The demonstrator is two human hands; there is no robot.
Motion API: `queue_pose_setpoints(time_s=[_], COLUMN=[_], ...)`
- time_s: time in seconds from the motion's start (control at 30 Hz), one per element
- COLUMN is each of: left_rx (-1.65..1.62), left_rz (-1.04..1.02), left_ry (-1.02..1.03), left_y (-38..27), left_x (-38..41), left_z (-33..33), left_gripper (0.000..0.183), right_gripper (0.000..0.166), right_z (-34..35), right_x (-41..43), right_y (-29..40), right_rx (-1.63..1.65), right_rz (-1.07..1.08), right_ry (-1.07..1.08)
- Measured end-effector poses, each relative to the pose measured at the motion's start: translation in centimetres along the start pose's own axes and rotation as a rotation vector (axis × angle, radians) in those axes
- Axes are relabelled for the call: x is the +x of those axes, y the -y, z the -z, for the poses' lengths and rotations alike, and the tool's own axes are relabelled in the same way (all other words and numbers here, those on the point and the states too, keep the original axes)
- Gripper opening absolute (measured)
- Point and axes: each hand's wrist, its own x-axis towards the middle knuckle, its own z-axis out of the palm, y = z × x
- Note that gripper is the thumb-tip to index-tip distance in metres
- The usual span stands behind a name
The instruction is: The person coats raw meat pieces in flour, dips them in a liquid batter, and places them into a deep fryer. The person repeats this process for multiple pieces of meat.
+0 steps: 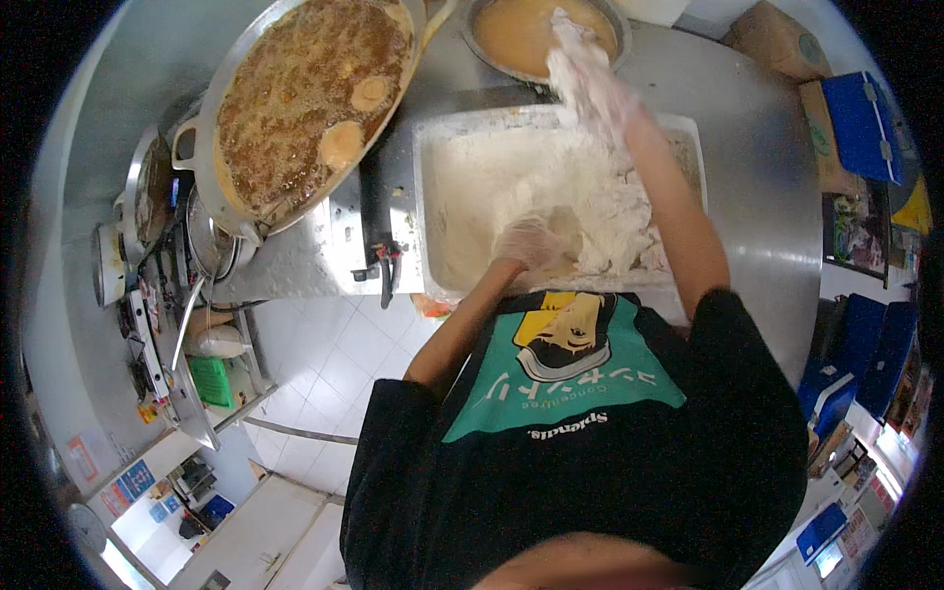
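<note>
My left hand [532, 242], in a thin clear glove, reaches into white flour [501, 177] in a wide metal tray [422, 221]. Its fingertips are partly buried beside a rounded hollow or object I cannot make out. Several flour-coated lumps of food [623, 221] lie in the tray's right half. Further forward, my right hand [594, 92] is thickly caked in flour and blurred. It hangs over the near rim of a metal bowl [476, 48] of yellowish liquid [509, 33]. Blur and coating hide whether it grips a piece.
A large pan [210, 147] of bubbling brown oil stands at front left, with two round pale items [343, 144] at its surface. Left of it are a strainer [210, 228] and pots. The steel counter [767, 184] extends right, towards cardboard boxes [778, 40] and a blue container [859, 125].
</note>
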Motion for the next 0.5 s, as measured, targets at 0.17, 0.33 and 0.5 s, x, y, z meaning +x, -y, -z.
queue_pose_setpoints(time_s=[0.17,0.33,0.5], left_rx=[0.075,-0.036,-0.055], left_rz=[-0.003,-0.191,-0.029], left_ry=[0.222,0.381,0.39], left_y=[-2.0,-3.9,-6.5], left_x=[0.7,1.0,0.8], left_z=[-2.3,-0.9,-1.3], left_gripper=[0.041,0.044,0.043], right_gripper=[0.037,0.039,0.018], right_z=[11.3,17.6,4.3], right_x=[8.3,10.0,5.5], right_y=[-0.4,-0.5,3.7], right_rx=[-0.783,-1.684,-1.094], right_rz=[-0.042,-0.121,0.072], right_ry=[-0.172,-0.332,-0.535])
